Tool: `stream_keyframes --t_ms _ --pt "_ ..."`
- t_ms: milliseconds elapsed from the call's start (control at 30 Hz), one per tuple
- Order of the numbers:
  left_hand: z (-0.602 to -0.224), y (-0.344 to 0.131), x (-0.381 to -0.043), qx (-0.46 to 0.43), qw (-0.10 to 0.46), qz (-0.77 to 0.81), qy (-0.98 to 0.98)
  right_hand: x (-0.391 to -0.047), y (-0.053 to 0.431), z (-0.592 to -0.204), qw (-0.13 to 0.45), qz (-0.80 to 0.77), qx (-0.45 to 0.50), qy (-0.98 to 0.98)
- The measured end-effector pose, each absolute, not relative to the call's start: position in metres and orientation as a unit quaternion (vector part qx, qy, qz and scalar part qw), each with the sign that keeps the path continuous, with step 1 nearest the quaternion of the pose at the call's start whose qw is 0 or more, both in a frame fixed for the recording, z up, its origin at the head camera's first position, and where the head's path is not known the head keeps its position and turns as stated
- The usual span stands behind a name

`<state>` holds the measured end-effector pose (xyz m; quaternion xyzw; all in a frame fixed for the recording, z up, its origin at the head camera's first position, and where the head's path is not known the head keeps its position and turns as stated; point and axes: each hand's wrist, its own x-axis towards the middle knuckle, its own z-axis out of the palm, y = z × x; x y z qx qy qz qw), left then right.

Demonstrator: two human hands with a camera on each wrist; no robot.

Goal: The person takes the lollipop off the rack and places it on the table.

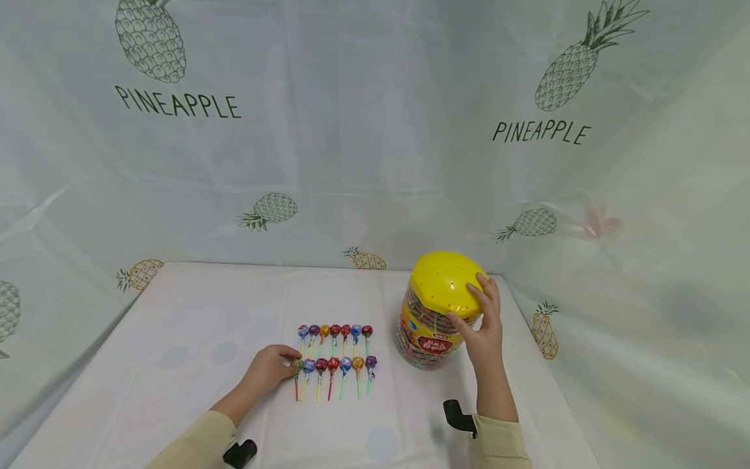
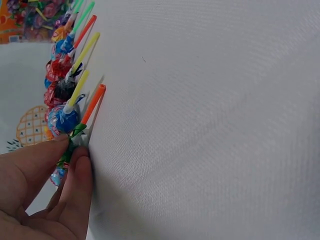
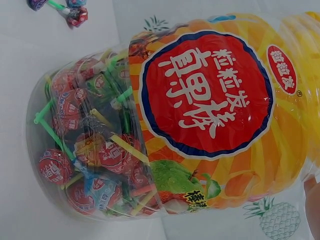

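Note:
My left hand (image 1: 268,372) pinches a green-wrapped lollipop (image 2: 93,105) with a red-orange stick between thumb and fingers. That lollipop lies at the left end of the nearer row of lollipops (image 1: 333,365) on the table. Just behind it runs a second row (image 1: 335,330), heads away from me, in mixed wrapper colours. Farther right stands a clear plastic candy jar (image 3: 210,95) with an orange label, full of lollipops. My right hand (image 1: 487,329) grips the right side of its yellow lid (image 1: 444,281), thumb in front and fingers spread over the edge. The right wrist view barely shows that hand.
A white cloth covers the table (image 1: 222,312). Behind and at both sides hangs a pale curtain (image 1: 375,130) printed with pineapples. A dark wrist camera mount (image 1: 240,453) sits at the left cuff, another mount (image 1: 459,417) at the right one.

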<state>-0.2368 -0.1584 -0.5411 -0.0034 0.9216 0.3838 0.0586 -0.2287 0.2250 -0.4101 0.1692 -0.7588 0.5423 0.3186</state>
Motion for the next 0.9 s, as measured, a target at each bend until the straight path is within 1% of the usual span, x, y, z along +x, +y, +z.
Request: stream_keyframes --t_ms 300,533,900 --pt "-0.542 -0.162 -0.235 0.007 0.038 0.387 0.921 -0.229 0.224 -0.410 0.325 0.543 0.180 -0.753" --pt "-0.537 -0.165 -0.233 0.003 0.045 0.387 0.921 -0.230 0.224 -0.410 0.325 0.544 0.183 -0.752" --pt "-0.498 -0.170 -0.229 0.016 0.064 0.372 0.926 -0.229 0.227 -0.412 0.323 0.536 0.180 -0.759"
